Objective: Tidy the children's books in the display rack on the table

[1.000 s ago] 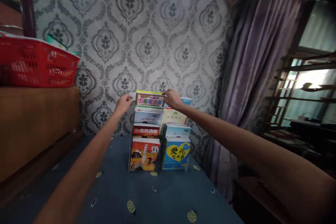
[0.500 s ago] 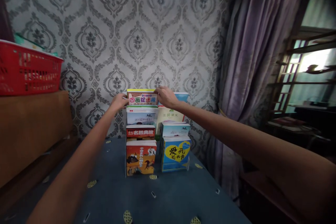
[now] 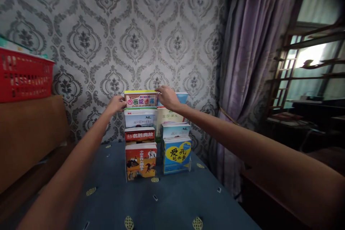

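Observation:
Two columns of books stand in a clear tiered rack (image 3: 125,167) on the table. At the back of the left column is a picture book (image 3: 141,100) with a yellow top edge and colourful characters. My left hand (image 3: 116,104) is closed at its left edge. With bent fingers, my right hand (image 3: 167,97) grips its top right corner, partly covering a blue book (image 3: 182,97) behind. Lower in the left column are a pale blue book (image 3: 140,119), a red book (image 3: 139,135) and an orange book (image 3: 140,160). A blue book with a yellow heart (image 3: 176,156) fronts the right column.
A dark blue cloth with yellow prints covers the table (image 3: 113,201). To the left, a red plastic basket (image 3: 27,79) sits on a cardboard box (image 3: 32,133). Patterned wallpaper is behind the rack; a purple curtain (image 3: 242,79) hangs at the right, beside wooden shelves (image 3: 309,77).
The view has shifted slightly, so the rack and basket appear a little farther left. Both hands stay at the sides of the picture book, which has barely moved in the rack.

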Demonstrator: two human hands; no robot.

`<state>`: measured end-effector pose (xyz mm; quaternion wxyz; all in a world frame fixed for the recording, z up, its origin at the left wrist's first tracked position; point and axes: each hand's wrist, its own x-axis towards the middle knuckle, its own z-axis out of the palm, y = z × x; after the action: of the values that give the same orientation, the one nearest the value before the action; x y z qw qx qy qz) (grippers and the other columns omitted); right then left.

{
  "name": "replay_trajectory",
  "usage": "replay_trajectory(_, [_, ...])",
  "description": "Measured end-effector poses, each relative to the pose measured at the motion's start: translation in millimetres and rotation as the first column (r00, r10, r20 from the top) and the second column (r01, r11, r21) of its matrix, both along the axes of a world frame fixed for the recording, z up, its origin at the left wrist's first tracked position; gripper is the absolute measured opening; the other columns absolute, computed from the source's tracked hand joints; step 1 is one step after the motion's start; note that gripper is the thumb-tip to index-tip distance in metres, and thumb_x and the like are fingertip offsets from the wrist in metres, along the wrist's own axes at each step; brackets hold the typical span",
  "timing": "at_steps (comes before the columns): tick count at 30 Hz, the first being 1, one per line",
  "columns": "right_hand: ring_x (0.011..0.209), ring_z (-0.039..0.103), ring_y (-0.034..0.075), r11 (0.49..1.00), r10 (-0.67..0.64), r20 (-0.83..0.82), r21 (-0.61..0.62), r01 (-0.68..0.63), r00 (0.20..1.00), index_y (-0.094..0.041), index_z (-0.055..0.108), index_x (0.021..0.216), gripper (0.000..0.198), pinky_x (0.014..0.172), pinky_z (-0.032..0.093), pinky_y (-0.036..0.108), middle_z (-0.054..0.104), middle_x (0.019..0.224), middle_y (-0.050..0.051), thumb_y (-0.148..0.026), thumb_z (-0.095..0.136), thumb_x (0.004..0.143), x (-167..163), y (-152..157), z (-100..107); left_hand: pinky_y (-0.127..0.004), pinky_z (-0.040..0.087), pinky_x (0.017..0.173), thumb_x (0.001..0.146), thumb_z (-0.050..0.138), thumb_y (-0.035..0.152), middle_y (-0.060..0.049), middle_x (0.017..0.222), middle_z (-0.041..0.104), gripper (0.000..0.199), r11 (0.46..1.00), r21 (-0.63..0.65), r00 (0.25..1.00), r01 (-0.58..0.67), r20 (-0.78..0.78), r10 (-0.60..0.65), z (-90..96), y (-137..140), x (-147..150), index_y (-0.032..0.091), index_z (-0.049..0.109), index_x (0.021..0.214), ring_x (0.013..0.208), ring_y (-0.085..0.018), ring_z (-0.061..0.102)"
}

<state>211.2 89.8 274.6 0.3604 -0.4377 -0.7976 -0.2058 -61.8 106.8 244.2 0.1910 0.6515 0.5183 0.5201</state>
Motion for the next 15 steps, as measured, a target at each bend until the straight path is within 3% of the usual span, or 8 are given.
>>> replay_trajectory(2, [0.100,0.063,0.023,0.997,0.016,-0.120,-0.078,-0.026,0.993,-0.013,0.071,0.112,0.034,0.089,0.047,0.031,0.072,0.106,0.011,-0.009,0.046,0.088,1.6,-5.7,-8.7,-0.022,0.053,0.053,0.060,0.072,0.035,-0.002,0.076,0.068,0.034,1.000,-0.010,1.000,0.011,0.005,-0.011,-0.1,-0.4,-0.3,0.014,0.064,0.086,0.066,-0.015,0.065])
replay_trajectory(4, [0.078,0.064,0.017,0.962,0.034,-0.210,-0.258,-0.089,0.977,-0.014,0.072,0.102,0.028,0.075,0.048,0.025,0.073,0.083,0.005,-0.008,0.050,0.086,1.2,-10.7,-17.9,-0.022,0.053,0.053,0.062,0.071,0.033,-0.003,0.077,0.069,0.032,1.000,-0.014,1.000,-0.006,0.001,0.006,-0.2,-0.8,0.0,0.014,0.064,0.087,0.066,-0.015,0.065])
replay_trajectory(8, [0.040,0.042,0.007,0.788,0.036,-0.370,-0.561,-0.254,0.928,-0.014,0.063,0.068,0.022,0.046,0.033,0.020,0.053,0.046,-0.005,-0.003,0.051,0.083,-3.9,-16.1,-27.6,-0.022,0.054,0.054,0.066,0.066,0.028,-0.004,0.083,0.071,0.027,0.999,-0.022,0.999,-0.034,-0.019,0.034,0.0,-3.0,2.2,0.014,0.065,0.090,0.067,-0.015,0.066])
replay_trajectory(11, [0.032,0.032,0.004,0.673,-0.009,-0.498,-0.644,-0.363,0.867,-0.017,0.048,0.057,0.032,0.037,0.023,0.018,0.047,0.039,-0.007,-0.004,0.053,0.085,-8.1,-16.8,-27.8,-0.021,0.054,0.053,0.070,0.064,0.025,-0.005,0.085,0.071,0.026,0.998,-0.027,0.998,-0.052,-0.028,0.052,0.7,-6.2,4.3,0.013,0.065,0.093,0.065,-0.014,0.066])
replay_trajectory(15, [0.030,0.035,0.004,0.571,-0.105,-0.617,-0.679,-0.461,0.780,-0.017,0.047,0.062,0.030,0.032,0.019,0.016,0.050,0.038,-0.007,-0.004,0.052,0.088,-13.6,-16.3,-27.2,-0.019,0.053,0.051,0.073,0.064,0.021,-0.003,0.082,0.071,0.023,0.997,-0.038,0.997,-0.067,-0.034,0.066,2.3,-10.5,6.7,0.013,0.065,0.095,0.059,-0.012,0.064])
